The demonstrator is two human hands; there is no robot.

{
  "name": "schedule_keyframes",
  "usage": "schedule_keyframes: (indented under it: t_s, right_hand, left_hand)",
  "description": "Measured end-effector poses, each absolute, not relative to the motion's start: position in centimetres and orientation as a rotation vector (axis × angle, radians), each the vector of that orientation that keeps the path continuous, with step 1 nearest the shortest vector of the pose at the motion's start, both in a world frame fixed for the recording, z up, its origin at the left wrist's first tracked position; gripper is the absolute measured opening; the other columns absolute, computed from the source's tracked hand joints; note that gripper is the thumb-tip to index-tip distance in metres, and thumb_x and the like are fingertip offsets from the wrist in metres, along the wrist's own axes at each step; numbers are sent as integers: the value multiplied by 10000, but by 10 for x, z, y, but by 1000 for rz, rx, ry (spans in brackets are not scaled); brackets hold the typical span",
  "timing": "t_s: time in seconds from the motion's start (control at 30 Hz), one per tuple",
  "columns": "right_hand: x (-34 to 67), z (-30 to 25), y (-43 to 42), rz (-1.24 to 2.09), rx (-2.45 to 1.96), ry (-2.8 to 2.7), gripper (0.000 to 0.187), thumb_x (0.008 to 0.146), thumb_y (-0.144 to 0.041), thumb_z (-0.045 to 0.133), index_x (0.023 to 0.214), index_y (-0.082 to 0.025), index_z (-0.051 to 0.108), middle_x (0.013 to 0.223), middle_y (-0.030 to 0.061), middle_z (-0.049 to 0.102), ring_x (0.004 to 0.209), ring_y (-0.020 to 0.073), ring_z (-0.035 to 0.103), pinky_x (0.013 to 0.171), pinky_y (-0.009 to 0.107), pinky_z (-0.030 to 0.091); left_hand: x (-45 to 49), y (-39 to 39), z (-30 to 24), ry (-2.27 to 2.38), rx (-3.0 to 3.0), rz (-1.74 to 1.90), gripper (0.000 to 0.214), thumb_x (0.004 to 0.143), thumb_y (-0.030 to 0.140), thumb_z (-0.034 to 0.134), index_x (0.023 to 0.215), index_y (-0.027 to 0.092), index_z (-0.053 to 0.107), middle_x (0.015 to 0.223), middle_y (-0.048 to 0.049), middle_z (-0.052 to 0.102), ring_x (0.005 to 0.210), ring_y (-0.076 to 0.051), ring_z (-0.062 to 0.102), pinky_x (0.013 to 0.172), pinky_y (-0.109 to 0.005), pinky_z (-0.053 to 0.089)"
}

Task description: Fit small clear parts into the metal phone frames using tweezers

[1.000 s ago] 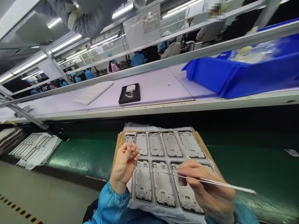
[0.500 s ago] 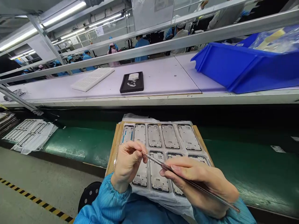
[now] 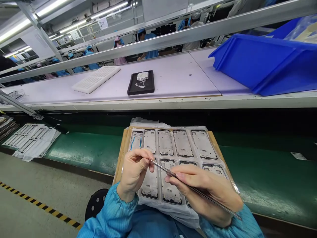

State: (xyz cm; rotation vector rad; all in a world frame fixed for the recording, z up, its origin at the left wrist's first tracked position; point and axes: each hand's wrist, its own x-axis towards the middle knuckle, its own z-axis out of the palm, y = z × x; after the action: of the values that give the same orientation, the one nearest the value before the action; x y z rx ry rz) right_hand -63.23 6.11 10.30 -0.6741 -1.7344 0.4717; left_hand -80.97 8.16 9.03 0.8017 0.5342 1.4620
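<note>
A clear tray of several grey phone frames (image 3: 183, 145) rests on a cardboard sheet (image 3: 121, 155) in front of me, partly over the green conveyor belt (image 3: 81, 150). My right hand (image 3: 205, 191) is closed on long metal tweezers (image 3: 173, 173), whose tips point left and meet the fingertips of my left hand (image 3: 135, 172). My left hand is pinched shut at the tweezer tips, above the tray's near-left frames; whatever it pinches is too small to make out. Both sleeves are blue.
A pale shelf (image 3: 173, 82) behind the belt carries a black tray with small parts (image 3: 141, 83), a white grid tray (image 3: 96, 79) and a blue bin (image 3: 267, 62). More frame trays (image 3: 29, 140) lie on the belt at left. Other workers sit beyond the rail.
My right hand swung the tweezers left until their tips met my left fingertips, which closed into a pinch. The view also tilted down a little.
</note>
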Motion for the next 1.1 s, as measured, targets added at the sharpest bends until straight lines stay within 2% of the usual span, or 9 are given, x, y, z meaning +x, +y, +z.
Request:
schedule_keyframes:
  t_s: [0.4, 0.5, 0.6, 0.77, 0.83, 0.93, 1.03, 1.1]
  right_hand:
    - [-677, 97, 97, 548, -586, -1645, 230, 850, -64, 743, 986, -244, 697, 811, 32, 770, 644, 190, 747, 530, 244, 627]
    - [-687, 96, 108, 600, -580, -1638, 254, 831, -45, 761, 989, -236, 706, 822, 42, 770, 653, 189, 749, 553, 249, 639]
    - [-699, 93, 116, 680, -592, -1610, 243, 822, -43, 776, 967, -229, 719, 837, 45, 781, 681, 191, 763, 596, 254, 661]
    - [-717, 74, 134, 908, -593, -1464, 178, 849, -69, 762, 900, -239, 738, 845, 32, 795, 639, 180, 762, 528, 260, 663]
    - [-720, 57, 155, 994, -603, -1416, 149, 860, -83, 755, 854, -231, 742, 818, 29, 797, 626, 182, 762, 507, 266, 657]
    - [-719, 19, 205, 1038, -759, -1389, 124, 844, -191, 800, 743, -219, 734, 737, 27, 786, 614, 185, 756, 524, 284, 653]
    - [-722, -28, 262, 1165, -932, -1271, 294, 733, -429, 881, 658, -208, 702, 691, 48, 769, 595, 205, 745, 532, 317, 647]
    - [-728, -57, 290, 1277, -1009, -1255, 403, 644, -547, 899, 630, -206, 685, 661, 54, 757, 577, 211, 736, 545, 331, 644]
  left_hand:
    - [-852, 102, 83, 705, 800, 1494, 308, 719, 357, 904, 697, 156, 671, 692, 5, 626, 501, -59, 545, 480, -173, 476]
    - [-862, 110, 78, 698, 792, 1501, 290, 727, 349, 900, 703, 158, 684, 687, 7, 625, 499, -56, 543, 472, -167, 478]
    - [-874, 116, 74, 746, 764, 1494, 281, 717, 349, 909, 729, 161, 700, 694, 13, 619, 519, -52, 552, 474, -154, 461]
    - [-897, 130, 59, 888, 780, 1434, 283, 741, 371, 888, 780, 160, 704, 730, 5, 639, 564, -69, 577, 532, -186, 502]
    - [-908, 144, 47, 920, 819, 1382, 335, 754, 425, 866, 912, 171, 715, 825, -30, 689, 654, -118, 645, 606, -242, 556]
    - [-923, 177, 15, 1080, 1013, 1328, 514, 815, 530, 771, 1182, 190, 651, 1142, -124, 700, 1012, -247, 699, 871, -394, 595]
    - [-931, 214, -29, 1504, 1435, 1193, 484, 895, 475, 678, 1272, 188, 584, 1420, -173, 547, 1368, -321, 502, 1156, -511, 412]
    - [-932, 232, -60, 1670, 1732, 978, 469, 930, 428, 627, 1315, 171, 552, 1515, -196, 447, 1477, -342, 358, 1216, -543, 318]
